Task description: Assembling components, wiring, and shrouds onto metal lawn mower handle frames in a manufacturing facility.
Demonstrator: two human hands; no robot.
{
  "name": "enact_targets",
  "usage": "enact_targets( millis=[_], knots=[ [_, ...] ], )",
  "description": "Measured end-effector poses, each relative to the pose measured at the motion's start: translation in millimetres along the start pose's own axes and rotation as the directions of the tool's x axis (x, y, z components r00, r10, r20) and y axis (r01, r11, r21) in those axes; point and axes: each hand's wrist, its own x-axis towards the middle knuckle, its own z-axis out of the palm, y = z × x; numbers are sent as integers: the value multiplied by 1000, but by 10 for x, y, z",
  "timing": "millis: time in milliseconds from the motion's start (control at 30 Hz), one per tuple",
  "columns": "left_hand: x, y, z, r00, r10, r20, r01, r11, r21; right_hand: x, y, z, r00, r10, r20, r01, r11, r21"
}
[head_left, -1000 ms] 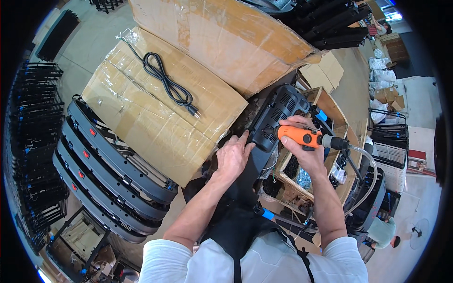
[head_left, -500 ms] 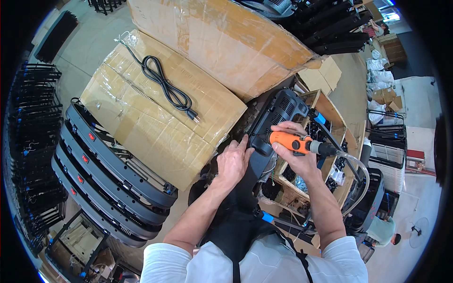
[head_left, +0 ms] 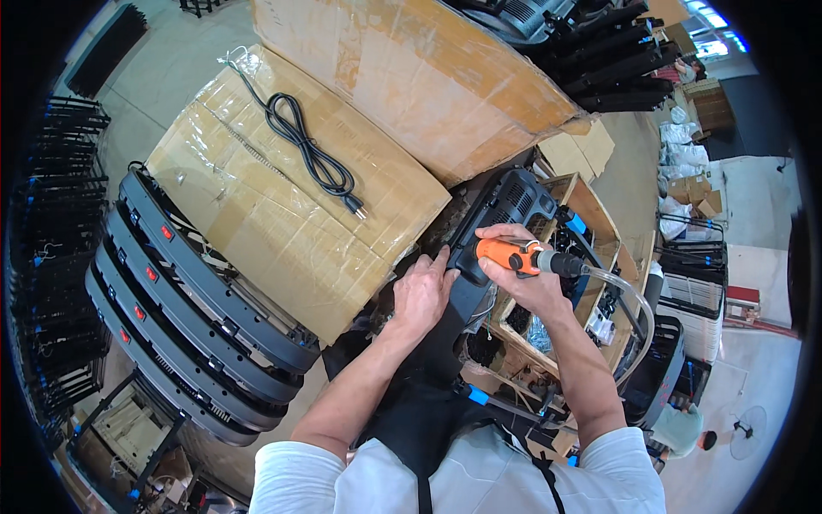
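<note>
My right hand [head_left: 533, 289] is wrapped round an orange air screwdriver [head_left: 503, 254] with a clear hose [head_left: 644, 310] curving from its rear end. The tool's front end is against a long black plastic housing [head_left: 514, 195] with vent slots; its tip is hidden. On the near side of that housing rests my left hand [head_left: 421, 291], its index finger stretched out to touch the edge and its other fingers partly bent. No object shows in the left hand.
Left of the housing, a coiled black power cord [head_left: 312, 158] lies on a taped carton [head_left: 248, 197]. A cardboard sheet [head_left: 428, 77] stands behind. Grey curved panels with red switches [head_left: 205, 283] are stacked at left. A wooden parts bin [head_left: 591, 201] sits at right.
My right hand and the screwdriver have shifted slightly left, closer over the housing. My left hand keeps its place on the edge. The whole view has tilted a little.
</note>
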Motion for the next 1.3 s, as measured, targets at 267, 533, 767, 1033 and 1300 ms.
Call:
enact_targets(
  millis=[267,533,767,1033,1300],
  knots=[
    [-19,-21,46,1000,4,-25,-4,1000,-29,-23,80,27,1000,-30,4,30,1000,-6],
    [-200,89,-71,957,3,-289,-84,960,-267,-538,-98,-112,976,-75,-204,116,973,201],
    [-1158,245,20,825,-44,563,563,-21,-826,-1666,-21,-122,918,50,-393,122,908,401],
    [-1951,406,481,799,-15,602,602,26,-798,-2699,232,-101,924,44,-380,167,848,503],
    [-2547,467,608,860,-333,388,471,221,-854,-3298,447,102,947,11,-322,167,838,520]
  ],
)
